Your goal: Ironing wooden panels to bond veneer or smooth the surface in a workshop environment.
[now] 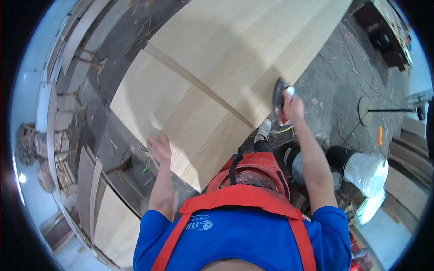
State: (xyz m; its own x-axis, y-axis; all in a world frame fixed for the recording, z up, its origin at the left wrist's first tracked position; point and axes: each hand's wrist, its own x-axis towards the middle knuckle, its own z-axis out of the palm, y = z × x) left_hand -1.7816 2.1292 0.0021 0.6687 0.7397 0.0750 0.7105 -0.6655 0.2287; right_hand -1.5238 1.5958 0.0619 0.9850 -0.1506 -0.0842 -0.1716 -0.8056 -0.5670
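A large pale wooden panel [194, 108] lies in front of me, crossed by a darker strip [199, 83]. My right hand [294, 108] grips an iron [279, 101] with a dark, pointed base and a reddish body. The iron is tipped on its side at the panel's right edge, and a cord shows below it. My left hand [159, 147] is at the panel's near left edge, fingers loosely bent and apart, with nothing visible in them. Its fingertips are slightly blurred, so firm contact with the panel is unclear.
Wooden boards [110, 217] lean at lower left. Black and plastic-wrapped drums [364, 167] stand close on my right, near a round-based metal stand [364, 110]. Scraps litter the grey floor [332, 86]. A dark cabinet [377, 34] stands far right.
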